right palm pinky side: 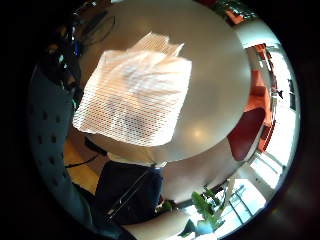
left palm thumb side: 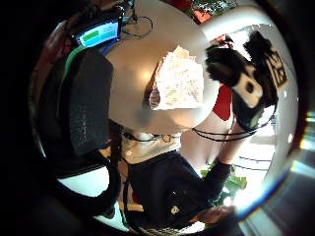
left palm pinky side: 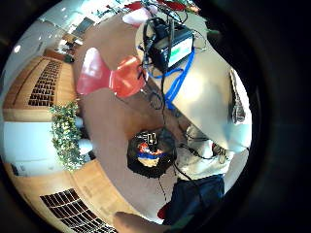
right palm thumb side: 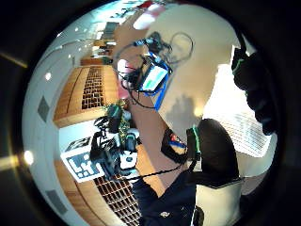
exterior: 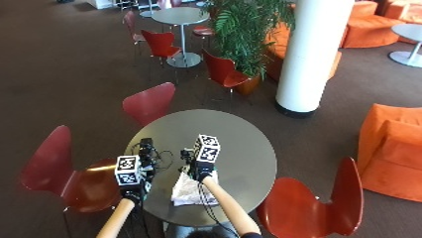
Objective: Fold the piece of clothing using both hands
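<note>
Clearly the round grey table gives wide bare room beyond both hands. Under the right hand, near the table's near edge, lies the white striped garment, already a compact square. The left hand hovers apart beside it; whether either hand's fingers are curled I cannot tell.

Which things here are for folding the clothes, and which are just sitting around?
For the job:
- striped cloth, lying on the round table
- left hand
- right hand

Just lying about:
- small device with cables on the table
- red chairs
- potted plant
- white pillar
</note>
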